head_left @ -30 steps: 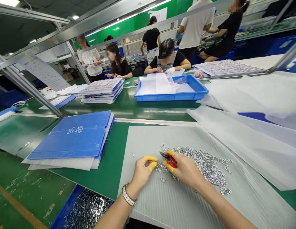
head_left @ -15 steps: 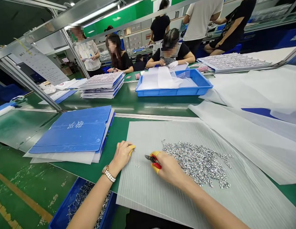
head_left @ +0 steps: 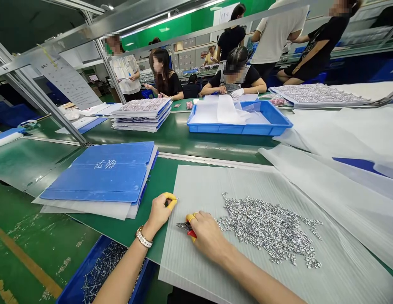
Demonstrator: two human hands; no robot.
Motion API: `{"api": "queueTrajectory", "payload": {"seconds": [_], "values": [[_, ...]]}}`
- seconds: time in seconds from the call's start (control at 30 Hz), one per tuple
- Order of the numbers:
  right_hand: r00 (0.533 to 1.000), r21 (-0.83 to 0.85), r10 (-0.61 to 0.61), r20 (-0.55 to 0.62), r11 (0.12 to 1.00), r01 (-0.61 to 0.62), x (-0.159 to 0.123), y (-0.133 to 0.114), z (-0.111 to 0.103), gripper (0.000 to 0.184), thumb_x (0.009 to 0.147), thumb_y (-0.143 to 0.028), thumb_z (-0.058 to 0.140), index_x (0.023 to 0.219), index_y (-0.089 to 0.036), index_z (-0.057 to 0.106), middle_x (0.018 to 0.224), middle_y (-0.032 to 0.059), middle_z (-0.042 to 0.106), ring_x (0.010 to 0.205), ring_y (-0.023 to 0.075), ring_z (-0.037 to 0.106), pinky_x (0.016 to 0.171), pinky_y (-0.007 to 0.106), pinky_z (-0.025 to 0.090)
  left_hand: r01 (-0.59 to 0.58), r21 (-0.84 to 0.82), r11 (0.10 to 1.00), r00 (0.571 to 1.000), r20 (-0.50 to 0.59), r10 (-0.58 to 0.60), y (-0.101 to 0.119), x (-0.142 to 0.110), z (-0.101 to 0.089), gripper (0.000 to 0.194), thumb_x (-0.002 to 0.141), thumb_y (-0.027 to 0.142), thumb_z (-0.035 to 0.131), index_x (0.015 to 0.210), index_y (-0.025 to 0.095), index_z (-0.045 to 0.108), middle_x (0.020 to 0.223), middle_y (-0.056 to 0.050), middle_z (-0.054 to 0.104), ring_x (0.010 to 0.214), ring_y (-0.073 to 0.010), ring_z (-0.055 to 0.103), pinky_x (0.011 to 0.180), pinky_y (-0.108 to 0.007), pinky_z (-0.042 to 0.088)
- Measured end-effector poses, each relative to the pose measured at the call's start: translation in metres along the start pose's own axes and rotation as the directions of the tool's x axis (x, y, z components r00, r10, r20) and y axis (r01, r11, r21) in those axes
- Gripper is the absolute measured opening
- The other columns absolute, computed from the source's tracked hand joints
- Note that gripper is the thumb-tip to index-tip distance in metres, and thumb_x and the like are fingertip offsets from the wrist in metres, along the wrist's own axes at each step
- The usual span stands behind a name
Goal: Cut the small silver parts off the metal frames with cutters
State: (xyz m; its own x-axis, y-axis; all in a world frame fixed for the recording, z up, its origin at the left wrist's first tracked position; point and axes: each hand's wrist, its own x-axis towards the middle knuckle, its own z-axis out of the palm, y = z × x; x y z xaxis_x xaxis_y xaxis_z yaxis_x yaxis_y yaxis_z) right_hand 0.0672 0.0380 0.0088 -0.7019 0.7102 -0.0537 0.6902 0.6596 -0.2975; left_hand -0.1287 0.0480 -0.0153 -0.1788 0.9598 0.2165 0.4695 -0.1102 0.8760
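My left hand (head_left: 159,212), with yellow finger covers and a watch at the wrist, pinches a tiny shiny metal piece (head_left: 177,198) at its fingertips. Close by, my right hand (head_left: 209,234) is closed round red-handled cutting pliers (head_left: 185,226), whose jaws point left, below the left fingertips and apart from them. Most of the handles are hidden in the palm. Both hands are over the left part of a white foam sheet (head_left: 209,181). A heap of small silvery metal parts (head_left: 269,228) lies on that sheet, right of my right hand.
Blue boards with white sheets (head_left: 101,173) lie to the left. Below the table edge, a blue bin (head_left: 72,291) holds metal scraps. Beyond are a blue tray (head_left: 240,128), stacked sheets (head_left: 141,114) and a metal frame bar (head_left: 63,118). Several people work at the far side.
My right hand has moved left and slightly down with the pliers, nearer my left hand. My left fingers have curled into a rounder pinch. The camera view has shifted a little.
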Motion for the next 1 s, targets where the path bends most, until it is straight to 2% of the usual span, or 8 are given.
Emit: {"api": "queueTrajectory", "payload": {"seconds": [0.1, 0.2, 0.3, 0.43, 0.53, 0.63, 0.8, 1.0], "values": [[1.0, -0.022, -0.002, 0.012, 1.0, 0.003, -0.001, -0.002, 0.0, 0.025, 0.073, -0.007, 0.053, 0.095, -0.018, 0.056, 0.094, 0.0069, 0.064, 0.086, 0.0227, 0.054, 0.072, 0.032, 0.034, 0.114, -0.216, 0.97, 0.989, -0.069, -0.131, -0.005, 0.002, 0.001, 0.016, 0.071, 0.03, 0.068, 0.08, 0.018, 0.064, 0.075, -0.002, 0.064, 0.07, -0.0156, 0.057, 0.068, -0.029, 0.044], [1.0, -0.011, -0.004, 0.013, 1.0, 0.004, 0.0, -0.002, 0.001, 0.024, 0.073, -0.007, 0.053, 0.094, -0.018, 0.056, 0.093, 0.0068, 0.064, 0.086, 0.0225, 0.054, 0.071, 0.031, 0.034, 0.182, -0.414, 0.892, 0.966, -0.094, -0.24, -0.001, 0.001, 0.003, 0.022, 0.066, 0.032, 0.072, 0.079, 0.016, 0.063, 0.079, -0.004, 0.065, 0.075, -0.0159, 0.06, 0.071, -0.029, 0.046], [1.0, 0.047, 0.004, -0.002, 0.999, -0.004, 0.0, 0.0, 0.0, 0.027, 0.073, -0.006, 0.053, 0.097, -0.018, 0.056, 0.094, 0.0068, 0.064, 0.086, 0.0218, 0.054, 0.073, 0.031, 0.035, 0.223, -0.556, 0.801, 0.944, -0.08, -0.319, 0.01, -0.003, 0.006, 0.024, 0.063, 0.03, 0.075, 0.077, 0.015, 0.063, 0.08, -0.004, 0.065, 0.075, -0.0148, 0.06, 0.071, -0.028, 0.046], [0.999, 0.119, 0.026, -0.027, 0.993, -0.022, -0.001, 0.005, -0.006, 0.029, 0.072, -0.005, 0.052, 0.098, -0.018, 0.056, 0.094, 0.0071, 0.064, 0.086, 0.0214, 0.055, 0.075, 0.03, 0.037, 0.261, -0.66, 0.705, 0.926, -0.035, -0.375, 0.025, -0.007, 0.011, 0.026, 0.061, 0.028, 0.078, 0.076, 0.015, 0.061, 0.076, -0.002, 0.063, 0.068, -0.0112, 0.057, 0.062, -0.023, 0.043], [0.999, 0.144, 0.04, -0.028, 0.989, -0.036, -0.002, 0.009, -0.012, 0.029, 0.071, -0.003, 0.051, 0.095, -0.018, 0.056, 0.091, 0.007, 0.064, 0.083, 0.0209, 0.055, 0.072, 0.029, 0.037, 0.275, -0.692, 0.668, 0.922, -0.009, -0.388, 0.031, -0.009, 0.016, 0.031, 0.061, 0.026, 0.079, 0.086, 0.016, 0.062, 0.074, 0.0, 0.062, 0.066, -0.0097, 0.056, 0.061, -0.021, 0.042], [0.997, 0.199, 0.07, -0.039, 0.978, -0.061, -0.002, 0.015, -0.018, 0.03, 0.07, -0.002, 0.049, 0.094, -0.018, 0.056, 0.087, 0.0055, 0.064, 0.078, 0.0191, 0.056, 0.066, 0.027, 0.035, 0.296, -0.657, 0.693, 0.927, 0.021, -0.376, 0.035, -0.013, 0.023, 0.04, 0.062, 0.024, 0.078, 0.099, 0.016, 0.064, 0.074, -0.001, 0.063, 0.065, -0.0097, 0.055, 0.061, -0.021, 0.042], [0.984, 0.299, 0.164, -0.068, 0.944, -0.137, 0.0, 0.027, -0.026, 0.031, 0.072, -0.005, 0.05, 0.1, -0.019, 0.055, 0.082, 0.0027, 0.064, 0.073, 0.0168, 0.056, 0.061, 0.025, 0.032, 0.33, -0.556, 0.763, 0.936, 0.086, -0.342, 0.037, -0.023, 0.039, 0.024, 0.063, 0.028, 0.076, 0.081, 0.014, 0.07, 0.075, -0.004, 0.066, 0.061, -0.0112, 0.054, 0.057, -0.023, 0.043], [0.983, 0.251, 0.165, -0.078, 0.958, -0.141, -0.004, 0.035, -0.021, 0.03, 0.073, -0.008, 0.053, 0.1, -0.018, 0.057, 0.088, 0.0054, 0.065, 0.081, 0.0189, 0.058, 0.068, 0.027, 0.035, 0.318, -0.524, 0.79, 0.94, 0.062, -0.337, 0.028, -0.025, 0.038, 0.024, 0.063, 0.03, 0.076, 0.08, 0.015, 0.066, 0.07, -0.001, 0.064, 0.054, -0.0096, 0.053, 0.054, -0.023, 0.041]]}}
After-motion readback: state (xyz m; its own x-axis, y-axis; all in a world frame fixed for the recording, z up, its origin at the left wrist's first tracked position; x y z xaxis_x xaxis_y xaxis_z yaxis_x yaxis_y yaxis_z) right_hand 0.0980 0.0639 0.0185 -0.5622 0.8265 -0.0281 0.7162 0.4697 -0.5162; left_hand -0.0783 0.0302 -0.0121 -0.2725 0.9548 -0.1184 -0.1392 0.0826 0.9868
